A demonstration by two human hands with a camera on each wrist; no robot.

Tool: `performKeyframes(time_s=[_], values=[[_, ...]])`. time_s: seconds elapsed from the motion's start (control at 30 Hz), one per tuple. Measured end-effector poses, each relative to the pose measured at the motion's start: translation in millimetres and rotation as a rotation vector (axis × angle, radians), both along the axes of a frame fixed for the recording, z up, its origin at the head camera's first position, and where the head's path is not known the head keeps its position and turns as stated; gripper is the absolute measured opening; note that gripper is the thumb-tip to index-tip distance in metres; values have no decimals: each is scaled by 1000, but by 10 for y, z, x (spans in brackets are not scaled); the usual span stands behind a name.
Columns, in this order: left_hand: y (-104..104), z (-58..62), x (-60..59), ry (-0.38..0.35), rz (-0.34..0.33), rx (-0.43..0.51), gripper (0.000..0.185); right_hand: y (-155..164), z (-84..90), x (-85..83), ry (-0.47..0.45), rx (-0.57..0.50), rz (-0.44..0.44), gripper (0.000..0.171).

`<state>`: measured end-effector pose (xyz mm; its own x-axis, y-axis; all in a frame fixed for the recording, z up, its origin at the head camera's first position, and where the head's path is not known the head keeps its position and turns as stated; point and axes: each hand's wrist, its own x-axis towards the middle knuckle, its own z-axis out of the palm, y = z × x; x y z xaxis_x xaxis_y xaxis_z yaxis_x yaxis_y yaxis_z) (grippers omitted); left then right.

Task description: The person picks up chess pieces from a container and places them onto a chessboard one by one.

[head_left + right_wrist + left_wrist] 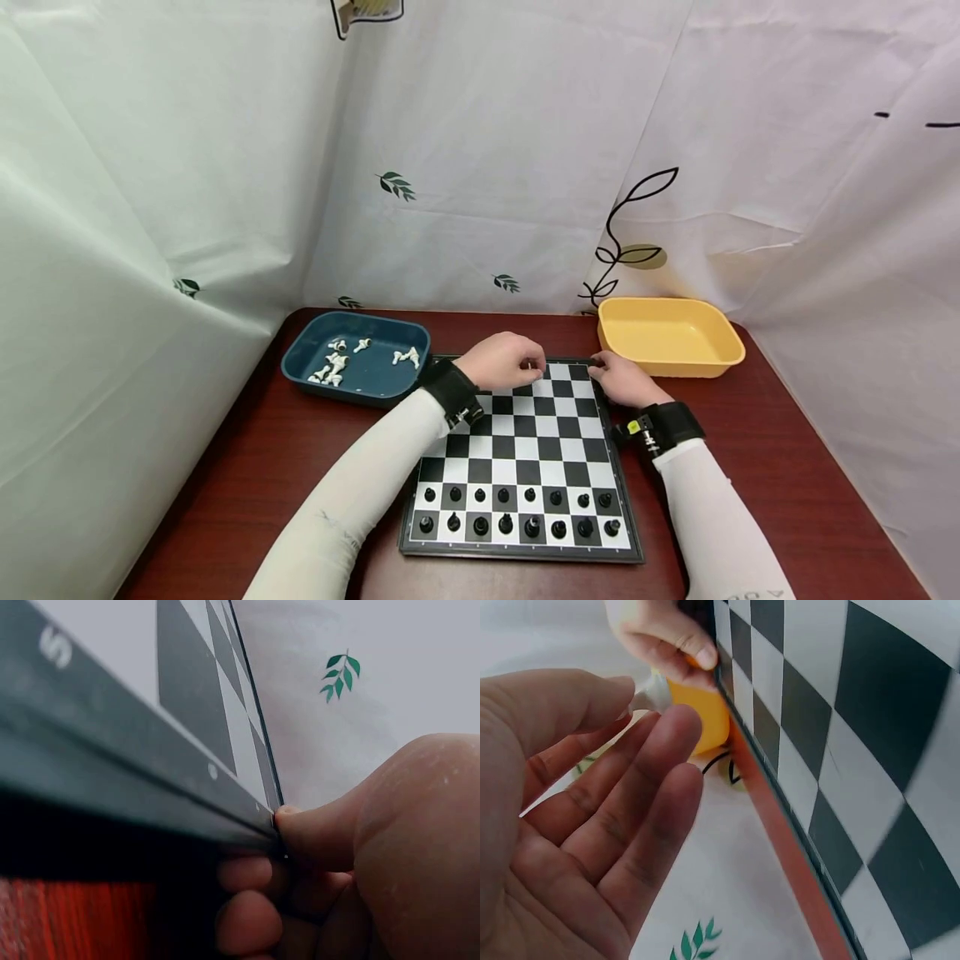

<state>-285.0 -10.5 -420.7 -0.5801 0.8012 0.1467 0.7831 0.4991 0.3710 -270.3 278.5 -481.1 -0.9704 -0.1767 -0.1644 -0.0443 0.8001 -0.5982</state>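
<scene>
A black-and-white chessboard (525,448) lies on the table, with black chess pieces (505,523) standing in two rows along its near side. Over the far part of the board, my left hand (504,362) pinches a small white chess piece (656,693) between thumb and index finger; the other fingers are loosely bent. Most of that piece is hidden by the fingertips, so its type cannot be told. My right hand (628,381) grips the board's far right corner, thumb (304,829) on the top edge and fingers curled beneath.
At the far left a dark blue tray (292,367) holds several white chess pieces (336,363), lying on their sides. A yellow tray (671,329) stands at the far right, just beyond my right hand. White patterned cloth (480,167) hangs behind the reddish-brown table (757,450).
</scene>
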Motion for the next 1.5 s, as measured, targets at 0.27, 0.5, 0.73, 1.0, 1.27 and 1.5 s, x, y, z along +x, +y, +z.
performKeyframes(time_s=[0.27,0.5,0.73,1.0,1.27,1.5], values=[[289,-68,-93,-15,-17,-23,8,57,-13,-51,-55,-116,11,52],[458,-148,-130,-23,-31,-43,10,98,-18,-71,-25,-123,34,52],[615,-219,-157,-12,-45,-72,8,109,-44,-91,-19,-116,21,37],[748,-240,-160,39,-53,-78,8,96,-46,-98,-6,-107,35,29],[827,-306,-169,19,-47,-55,8,111,-75,-75,-6,-100,19,32],[885,-393,-188,62,-54,-61,8,137,-73,-30,-3,-88,20,35]])
